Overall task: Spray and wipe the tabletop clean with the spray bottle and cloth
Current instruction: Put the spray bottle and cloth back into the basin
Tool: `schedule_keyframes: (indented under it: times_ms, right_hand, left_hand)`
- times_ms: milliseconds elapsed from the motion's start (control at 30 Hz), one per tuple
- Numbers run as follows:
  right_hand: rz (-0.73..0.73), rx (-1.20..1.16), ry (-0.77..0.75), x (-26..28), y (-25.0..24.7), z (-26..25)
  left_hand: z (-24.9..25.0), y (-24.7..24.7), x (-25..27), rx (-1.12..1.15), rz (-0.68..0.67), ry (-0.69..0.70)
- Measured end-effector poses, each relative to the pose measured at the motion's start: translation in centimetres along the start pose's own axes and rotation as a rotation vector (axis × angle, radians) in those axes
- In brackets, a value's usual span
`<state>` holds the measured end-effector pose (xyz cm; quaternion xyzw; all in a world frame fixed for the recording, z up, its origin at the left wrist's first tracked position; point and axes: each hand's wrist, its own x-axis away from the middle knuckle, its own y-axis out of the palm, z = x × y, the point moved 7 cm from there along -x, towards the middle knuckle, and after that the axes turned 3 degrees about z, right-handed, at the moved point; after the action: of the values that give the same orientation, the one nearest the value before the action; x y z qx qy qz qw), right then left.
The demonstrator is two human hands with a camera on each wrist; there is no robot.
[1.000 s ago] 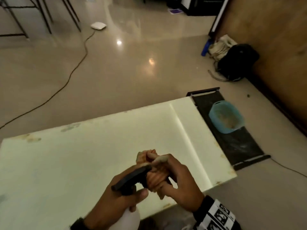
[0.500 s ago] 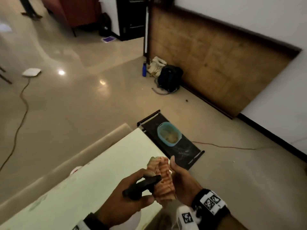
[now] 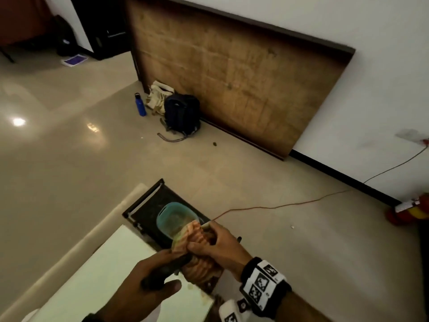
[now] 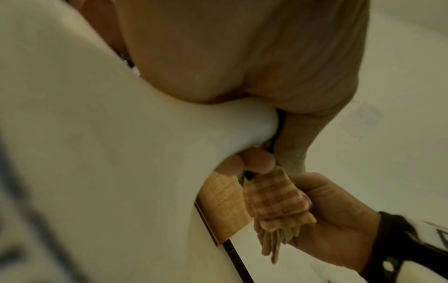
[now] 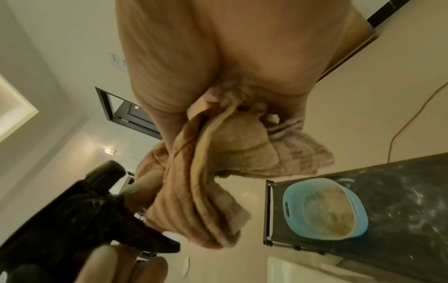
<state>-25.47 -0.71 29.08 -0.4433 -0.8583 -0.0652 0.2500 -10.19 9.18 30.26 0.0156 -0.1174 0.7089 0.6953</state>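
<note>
My left hand (image 3: 160, 282) grips the spray bottle by its black trigger head (image 3: 169, 268), low in the head view over the right end of the white tabletop (image 3: 104, 275). The bottle's white body (image 4: 109, 153) fills the left wrist view. My right hand (image 3: 209, 240) clutches a bunched orange checked cloth (image 3: 197, 254) right against the nozzle. In the right wrist view the cloth (image 5: 218, 181) hangs from my palm beside the trigger head (image 5: 84, 210). Both hands are close together at the table's right edge.
A teal bowl (image 3: 176, 217) with yellowish residue sits on a black tray (image 3: 148, 205) just beyond the table's end. On the floor are an orange cable (image 3: 278, 206), a dark backpack (image 3: 182, 112), a blue flask (image 3: 140, 104) and a wooden board (image 3: 232, 77) against the wall.
The head view has swung right and up, off most of the tabletop. Both hands, with bottle and cloth, have moved to the table's right end, near the teal bowl.
</note>
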Motion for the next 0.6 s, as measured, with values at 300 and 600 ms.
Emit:
schedule_keyframes:
  times_ms: [300, 600]
  right_hand:
    - [0.228, 0.053, 0.102, -15.7, -8.5, 6.5]
    - [0.100, 0.435, 0.203, -27.7, -3.6, 16.4]
  left_hand:
    - [-5.5, -3.3, -13.1, 0.149, 0.359, -0.168]
    - [-18.3, -9.5, -22.5, 0.049, 0.679, -0.217]
